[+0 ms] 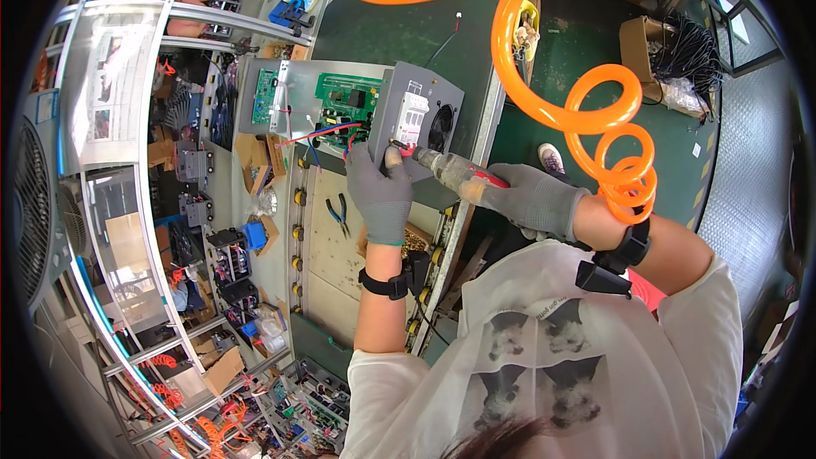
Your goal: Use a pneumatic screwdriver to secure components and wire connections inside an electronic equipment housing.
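My right hand (pixel 540 200), in a grey glove, is wrapped round a power screwdriver (pixel 455 172) with a translucent body and red parts. Its tip reaches the lower end of a white circuit breaker (pixel 411 117) on an upright grey metal panel (pixel 393 89). My gloved left hand (pixel 378 195) is closed on the panel's near edge, thumb on the breaker side and the other fingers partly hidden behind it. Red and blue wires (pixel 327 131) run close to those fingers. Behind the panel, a green circuit board (pixel 347 98) lies on a metal base. A black fan (pixel 441 127) sits beside the breaker.
An orange coiled hose (pixel 557 110) hangs across the right side, close to my right forearm. Blue-handled pliers (pixel 338 214) lie on the bench nearer me. Cardboard trays (pixel 255 161) stand at the left, and a carton with black cables (pixel 671 64) is on the far-right floor.
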`<state>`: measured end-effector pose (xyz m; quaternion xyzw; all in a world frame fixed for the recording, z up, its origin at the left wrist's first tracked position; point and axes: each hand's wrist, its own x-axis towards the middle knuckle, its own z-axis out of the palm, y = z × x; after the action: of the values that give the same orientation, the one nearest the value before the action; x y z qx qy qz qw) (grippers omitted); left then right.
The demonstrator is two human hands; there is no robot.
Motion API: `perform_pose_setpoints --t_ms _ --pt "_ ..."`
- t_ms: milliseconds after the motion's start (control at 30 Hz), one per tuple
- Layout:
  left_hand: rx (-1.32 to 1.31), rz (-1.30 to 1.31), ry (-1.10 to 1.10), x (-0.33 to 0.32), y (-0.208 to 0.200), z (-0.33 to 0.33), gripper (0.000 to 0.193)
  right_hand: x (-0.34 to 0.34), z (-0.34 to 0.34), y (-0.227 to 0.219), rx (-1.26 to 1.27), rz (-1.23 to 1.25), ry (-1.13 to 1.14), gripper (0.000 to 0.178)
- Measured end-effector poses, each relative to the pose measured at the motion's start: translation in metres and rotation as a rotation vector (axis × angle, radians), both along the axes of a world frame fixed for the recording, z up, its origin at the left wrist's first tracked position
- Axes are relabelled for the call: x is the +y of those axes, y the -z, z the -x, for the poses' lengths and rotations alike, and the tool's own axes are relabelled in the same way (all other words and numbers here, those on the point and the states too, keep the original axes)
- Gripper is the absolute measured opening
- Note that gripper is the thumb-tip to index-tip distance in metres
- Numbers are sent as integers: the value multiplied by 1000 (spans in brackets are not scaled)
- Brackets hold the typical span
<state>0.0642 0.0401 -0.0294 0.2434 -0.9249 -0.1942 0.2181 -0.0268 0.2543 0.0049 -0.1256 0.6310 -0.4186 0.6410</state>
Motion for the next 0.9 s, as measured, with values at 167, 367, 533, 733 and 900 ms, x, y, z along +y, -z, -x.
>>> perform_pose_setpoints --t_ms 167,367,533,733,900 --pt "-30 -104 -26 0 -4 1 24 -2 -1 -7 16 -8 37 66" --pt "-26 -69 -8 -2 -4 2 20 -4 -4 -2 22 13 56 72" --pt "-16 16 13 -4 -4 3 22 -4 -3 -1 27 46 66 73" --pt "-23 -14 33 -3 -6 7 24 -6 -3 -3 21 -5 79 71" --pt "-11 -165 -13 -2 -10 8 24 5 -1 -15 131 -30 80 48"
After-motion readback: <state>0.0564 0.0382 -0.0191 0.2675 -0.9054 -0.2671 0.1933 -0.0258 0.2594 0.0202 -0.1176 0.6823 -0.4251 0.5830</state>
